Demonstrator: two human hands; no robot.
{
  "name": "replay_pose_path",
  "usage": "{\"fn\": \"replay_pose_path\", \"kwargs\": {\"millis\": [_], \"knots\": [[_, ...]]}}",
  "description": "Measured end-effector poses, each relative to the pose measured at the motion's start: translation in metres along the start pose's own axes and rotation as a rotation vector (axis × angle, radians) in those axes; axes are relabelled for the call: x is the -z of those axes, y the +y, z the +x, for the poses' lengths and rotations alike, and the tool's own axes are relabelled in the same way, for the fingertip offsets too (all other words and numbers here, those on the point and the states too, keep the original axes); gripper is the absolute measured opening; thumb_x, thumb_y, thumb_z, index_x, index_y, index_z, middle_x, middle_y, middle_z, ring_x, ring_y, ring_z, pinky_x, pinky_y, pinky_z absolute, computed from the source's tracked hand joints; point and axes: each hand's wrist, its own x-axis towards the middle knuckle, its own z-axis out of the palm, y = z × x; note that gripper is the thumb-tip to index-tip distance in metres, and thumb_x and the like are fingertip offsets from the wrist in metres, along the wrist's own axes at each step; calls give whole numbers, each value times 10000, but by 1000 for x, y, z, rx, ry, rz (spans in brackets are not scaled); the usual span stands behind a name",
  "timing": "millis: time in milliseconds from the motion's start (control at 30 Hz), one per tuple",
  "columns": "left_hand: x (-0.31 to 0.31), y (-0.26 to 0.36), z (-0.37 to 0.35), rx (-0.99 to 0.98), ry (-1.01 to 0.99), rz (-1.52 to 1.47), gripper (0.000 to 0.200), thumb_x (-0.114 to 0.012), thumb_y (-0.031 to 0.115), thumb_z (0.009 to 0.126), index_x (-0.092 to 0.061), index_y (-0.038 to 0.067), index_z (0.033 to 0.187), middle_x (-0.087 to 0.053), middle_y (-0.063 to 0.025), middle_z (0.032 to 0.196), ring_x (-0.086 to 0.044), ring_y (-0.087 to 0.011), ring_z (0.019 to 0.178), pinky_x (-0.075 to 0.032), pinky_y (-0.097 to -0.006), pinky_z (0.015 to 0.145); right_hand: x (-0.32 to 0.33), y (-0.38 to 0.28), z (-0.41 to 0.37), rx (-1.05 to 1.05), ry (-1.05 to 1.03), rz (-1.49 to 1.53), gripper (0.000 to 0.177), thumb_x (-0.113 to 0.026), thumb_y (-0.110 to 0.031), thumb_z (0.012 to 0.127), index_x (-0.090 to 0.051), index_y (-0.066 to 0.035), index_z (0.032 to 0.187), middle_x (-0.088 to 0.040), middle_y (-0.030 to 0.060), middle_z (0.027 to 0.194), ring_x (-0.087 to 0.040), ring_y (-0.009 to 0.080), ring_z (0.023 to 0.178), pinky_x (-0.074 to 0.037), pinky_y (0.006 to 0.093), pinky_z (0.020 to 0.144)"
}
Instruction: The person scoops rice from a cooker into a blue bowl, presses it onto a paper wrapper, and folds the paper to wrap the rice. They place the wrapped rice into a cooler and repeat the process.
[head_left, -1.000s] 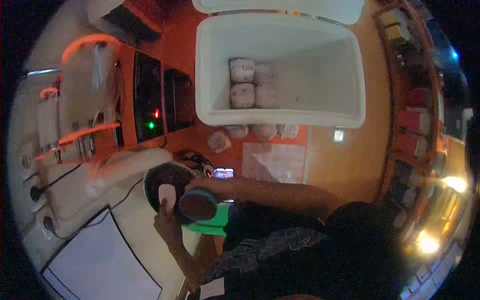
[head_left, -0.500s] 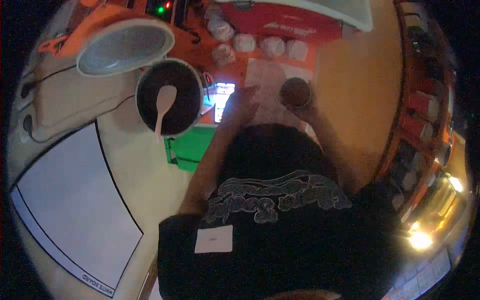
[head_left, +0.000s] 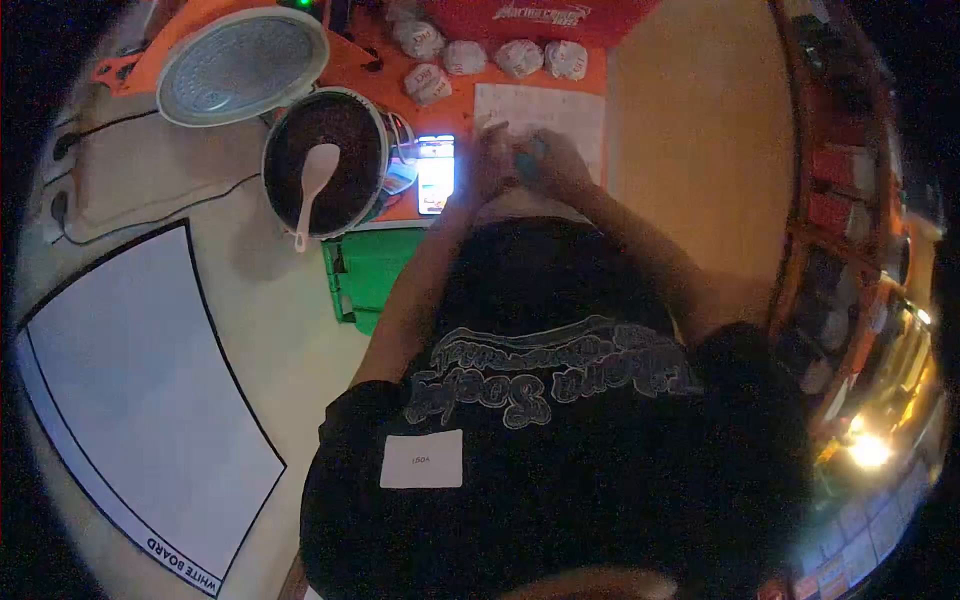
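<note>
My left hand [head_left: 492, 165] and my right hand [head_left: 558, 168] meet over a pale paper sheet [head_left: 575, 108] on the orange table. The right hand's fingers are closed round a small cup [head_left: 533, 153], whose bluish-green side shows between them. My left hand is curled close beside the cup, at a pale bit of paper; I cannot tell what its fingers hold. Left of the hands lies a lit phone [head_left: 436, 175]. Beyond it stands a rice cooker pot [head_left: 384, 130] of dark contents, with a pale rice paddle [head_left: 318, 175] resting in it.
Several paper-wrapped bundles [head_left: 519, 58] sit behind the sheet, before a red box [head_left: 540, 22]. The cooker's lid [head_left: 243, 68] stands raised at the back left. A green stool [head_left: 375, 275] is below the table edge; a whiteboard [head_left: 150, 400] lies left.
My right hand has moved left with the cup, which has turned from mouth-up to tilted over, and now meets my left hand. The view has shifted, and things appear higher.
</note>
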Motion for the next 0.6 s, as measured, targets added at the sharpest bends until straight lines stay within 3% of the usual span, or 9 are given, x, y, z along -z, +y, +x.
{"fn": "replay_pose_path", "kwargs": {"millis": [133, 233, 300, 333, 500, 567, 600], "knots": [[-5, -13, -5, 12, 42, -11, 937, -789, 492, 622, -430, 39, 1360, -468, -174, 1378, -453, -356, 1266, -354, -502, 1052, 13, -15, -6, -53, 12, 37, 689, -747, -432, 714, -514, -175, 1309, -468, 207, 1319, -481, 387, 1175, -447, 520, 904], [12, 19, 1, 95, 56, -53, 851, -771, 467, 648, -476, 51, 1328, -513, -188, 1329, -472, -348, 1256, -365, -506, 1037, 8, -13, -5, -73, 29, -13, 724, -744, -433, 714, -482, -178, 1339, -477, 194, 1315, -475, 383, 1188, -433, 517, 916], [12, 15, -2, 4, 84, 80, 797, -765, 447, 656, -504, 57, 1300, -515, -188, 1321, -470, -345, 1256, -358, -509, 1040, 14, -16, -1, -66, 11, -21, 747, -747, -432, 712, -464, -176, 1355, -484, 188, 1310, -474, 380, 1194, -425, 514, 926], [12, 6, 2, -31, -40, 9, 847, -765, 489, 651, -485, 52, 1321, -503, -175, 1341, -456, -344, 1271, -318, -504, 1075, 21, -17, 0, -108, -20, 28, 783, -754, -437, 701, -447, -156, 1365, -483, 183, 1316, -465, 374, 1212, -415, 511, 940], [-19, -23, -10, -65, 81, 67, 936, -748, 552, 650, -428, 82, 1394, -456, -143, 1403, -401, -327, 1320, -260, -479, 1117, 30, -12, -3, -156, -21, 91, 824, -799, -444, 669, -446, -86, 1322, -501, 169, 1315, -492, 373, 1198, -397, 519, 959], [-35, -39, -10, -74, 31, 27, 1078, -624, 755, 655, -373, 17, 1399, -382, -234, 1426, -343, -429, 1327, -231, -519, 1115, 23, -12, -4, -212, -25, 87, 922, -822, -483, 625, -417, -80, 1348, -460, 152, 1361, -460, 372, 1229, -389, 528, 955], [-33, -39, -11, -70, 41, 27, 1078, -624, 755, 655, -373, 17, 1399, -382, -234, 1426, -343, -429, 1327, -231, -519, 1115, 29, -15, -4, -203, -27, 84, 922, -822, -483, 625, -417, -80, 1348, -460, 152, 1361, -460, 372, 1229, -389, 528, 955]]}}
